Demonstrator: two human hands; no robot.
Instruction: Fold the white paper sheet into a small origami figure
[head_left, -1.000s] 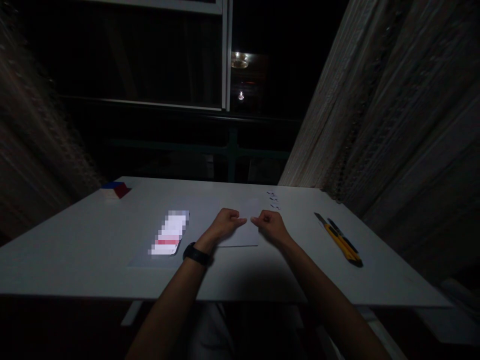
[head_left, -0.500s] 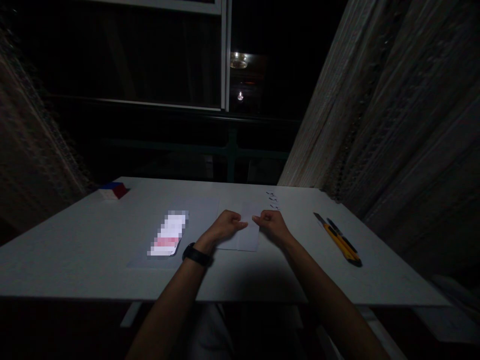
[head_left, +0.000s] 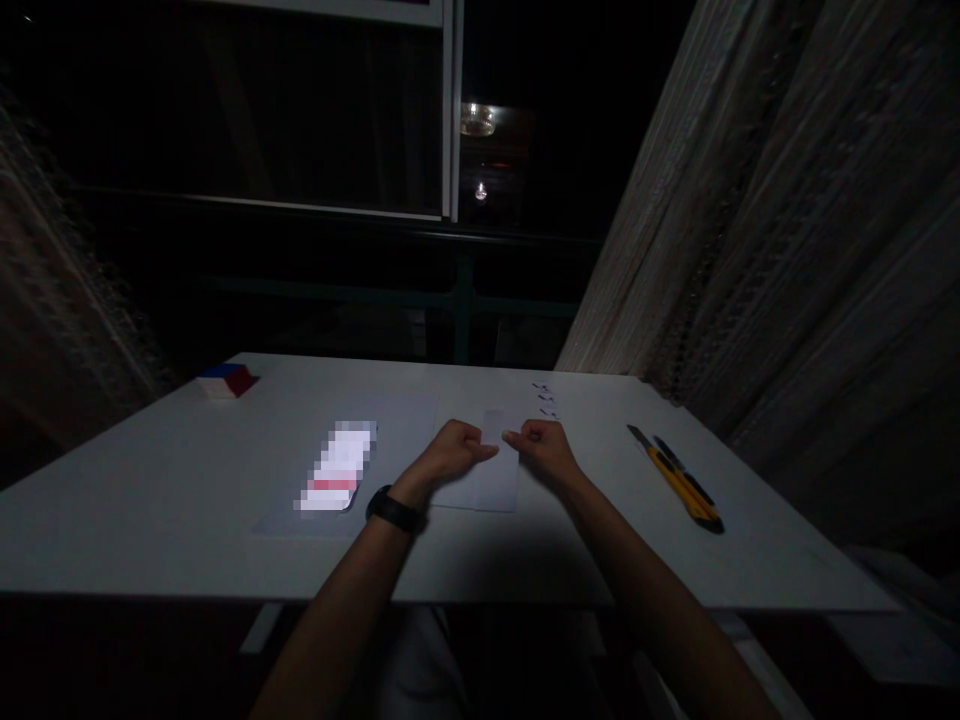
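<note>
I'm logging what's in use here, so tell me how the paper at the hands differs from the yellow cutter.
The paper is white; the cutter is yellow and black.
The paper is a broad, thin sheet; the cutter is long and narrow.
The paper is at the left hand and right hand; the cutter lies untouched to the right.
Both are at the white table.

Very dim, with a bright, blocky phone screen (head_left: pixel 337 468) and soft shadow on the table (head_left: pixel 165 500)
</note>
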